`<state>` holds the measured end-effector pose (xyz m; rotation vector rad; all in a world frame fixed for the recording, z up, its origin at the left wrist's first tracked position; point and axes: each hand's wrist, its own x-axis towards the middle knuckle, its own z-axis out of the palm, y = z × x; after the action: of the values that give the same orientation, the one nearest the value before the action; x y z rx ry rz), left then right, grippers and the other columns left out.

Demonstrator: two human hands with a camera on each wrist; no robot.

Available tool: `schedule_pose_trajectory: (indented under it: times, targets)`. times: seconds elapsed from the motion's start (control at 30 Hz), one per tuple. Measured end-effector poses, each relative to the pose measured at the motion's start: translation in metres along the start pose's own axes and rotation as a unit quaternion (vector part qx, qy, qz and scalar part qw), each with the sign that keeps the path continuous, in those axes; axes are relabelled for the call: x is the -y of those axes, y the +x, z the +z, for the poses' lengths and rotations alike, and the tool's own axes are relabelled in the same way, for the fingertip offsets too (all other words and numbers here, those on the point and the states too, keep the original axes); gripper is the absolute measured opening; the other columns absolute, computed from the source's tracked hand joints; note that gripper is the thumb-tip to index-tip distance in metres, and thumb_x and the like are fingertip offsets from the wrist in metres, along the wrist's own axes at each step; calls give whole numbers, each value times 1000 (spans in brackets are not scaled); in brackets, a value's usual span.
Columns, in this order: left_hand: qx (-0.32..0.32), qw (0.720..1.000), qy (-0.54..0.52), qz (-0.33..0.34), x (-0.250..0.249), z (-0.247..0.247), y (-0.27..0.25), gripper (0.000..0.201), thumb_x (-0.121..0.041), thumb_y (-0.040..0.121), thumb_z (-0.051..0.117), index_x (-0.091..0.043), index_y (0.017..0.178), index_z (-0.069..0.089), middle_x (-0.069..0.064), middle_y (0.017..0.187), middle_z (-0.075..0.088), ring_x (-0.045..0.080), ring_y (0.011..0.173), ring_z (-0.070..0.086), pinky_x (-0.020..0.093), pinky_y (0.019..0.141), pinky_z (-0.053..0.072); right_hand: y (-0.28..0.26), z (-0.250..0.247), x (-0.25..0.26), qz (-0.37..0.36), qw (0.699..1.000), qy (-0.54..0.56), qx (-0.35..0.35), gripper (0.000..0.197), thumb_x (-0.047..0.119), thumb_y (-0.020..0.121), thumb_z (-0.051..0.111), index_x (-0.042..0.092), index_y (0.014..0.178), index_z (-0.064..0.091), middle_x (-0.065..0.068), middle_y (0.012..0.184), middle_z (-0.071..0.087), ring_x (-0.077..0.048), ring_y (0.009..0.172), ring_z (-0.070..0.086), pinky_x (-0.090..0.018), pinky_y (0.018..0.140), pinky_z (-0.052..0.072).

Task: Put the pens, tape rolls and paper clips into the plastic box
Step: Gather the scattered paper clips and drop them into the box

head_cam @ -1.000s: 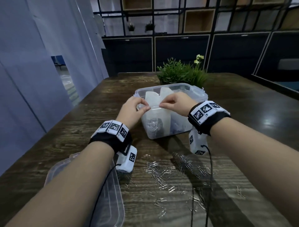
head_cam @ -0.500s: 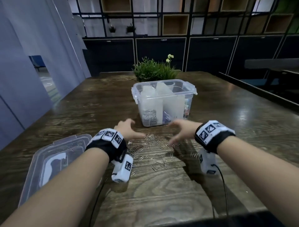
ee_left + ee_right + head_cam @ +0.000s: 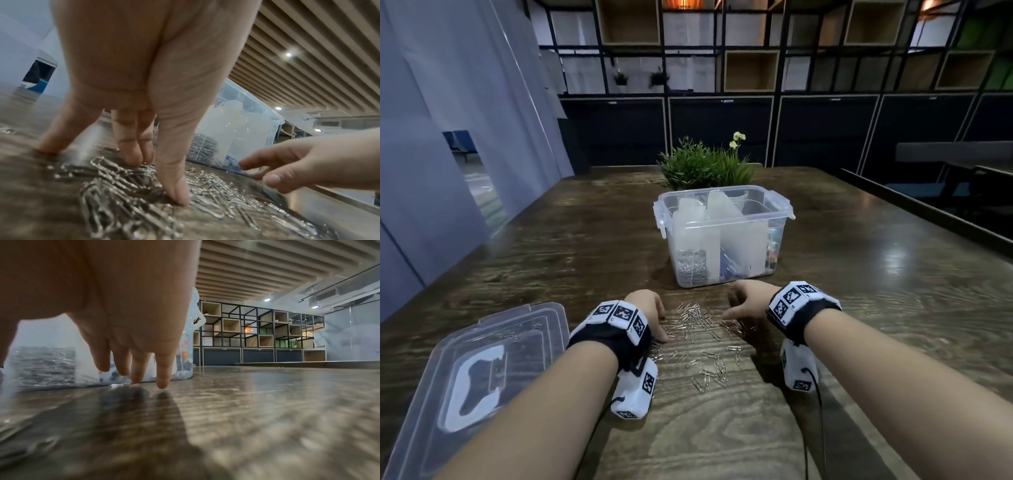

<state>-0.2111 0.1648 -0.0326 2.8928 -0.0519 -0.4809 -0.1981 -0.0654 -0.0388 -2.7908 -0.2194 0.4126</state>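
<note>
Several silver paper clips (image 3: 697, 325) (image 3: 144, 186) lie scattered on the wooden table just in front of the clear plastic box (image 3: 722, 236) (image 3: 242, 129). White dividers stand in the box, with a heap of clips at its left and coloured items at its right. My left hand (image 3: 654, 317) (image 3: 131, 146) stands on the left edge of the clip pile, straight fingertips pressing down on the clips and table. My right hand (image 3: 744, 303) (image 3: 131, 369) hovers at the pile's right edge, fingers (image 3: 267, 170) loosely spread and pointing down, holding nothing.
The box's clear lid (image 3: 493, 370) lies on the table at the near left. A potted green plant (image 3: 705, 164) stands right behind the box. The table's right side (image 3: 893, 291) shows bare wood; dark cabinets and shelving stand beyond.
Both hands have left the top of the box, come back toward me and dropped onto the table either side of the loose clips. The head view has tilted up.
</note>
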Motion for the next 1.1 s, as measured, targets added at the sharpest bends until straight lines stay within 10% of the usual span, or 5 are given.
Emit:
schedule_pose_trajectory:
  times: [0.2, 0.43, 0.6, 0.77, 1.1]
  targets:
    - [-3, 1000, -6, 10, -2, -4, 23, 33, -30, 70, 84, -18, 95, 67, -3, 91, 64, 11, 86, 57, 21, 70, 42, 40, -10, 1, 6, 998, -57, 14, 82, 58, 83, 66, 9, 143, 40, -9, 143, 48, -27, 126, 50, -33, 102, 42]
    - [32, 999, 10, 17, -6, -6, 31, 29, -28, 79, 77, -13, 104, 72, -1, 99, 69, 9, 89, 59, 18, 68, 42, 53, -12, 0, 13, 989, -149, 21, 76, 63, 85, 58, 10, 139, 49, -9, 143, 42, -29, 124, 51, -38, 102, 43]
    - [44, 998, 39, 22, -11, -7, 29, 37, -30, 89, 66, -11, 120, 65, 2, 123, 64, 17, 116, 57, 24, 92, 44, 48, -18, 3, -23, 992, -125, 5, 43, 43, 94, 57, 6, 111, 71, -11, 109, 68, -27, 99, 63, -33, 84, 50]
    - [46, 996, 52, 47, -12, -8, 25, 35, -29, 89, 66, -8, 116, 67, 6, 119, 66, 19, 113, 59, 26, 91, 45, 30, -17, 7, -25, 975, -219, 15, 30, 33, 88, 66, 3, 86, 70, -7, 65, 52, -26, 70, 51, -26, 64, 40]
    - [-12, 996, -18, 91, 1, -1, 11, 18, -25, 83, 74, -11, 94, 71, -7, 85, 64, 9, 85, 54, 23, 75, 41, 14, -8, 14, -12, 972, -237, 2, 26, 19, 89, 64, 4, 109, 71, -12, 105, 69, -29, 90, 62, -29, 80, 49]
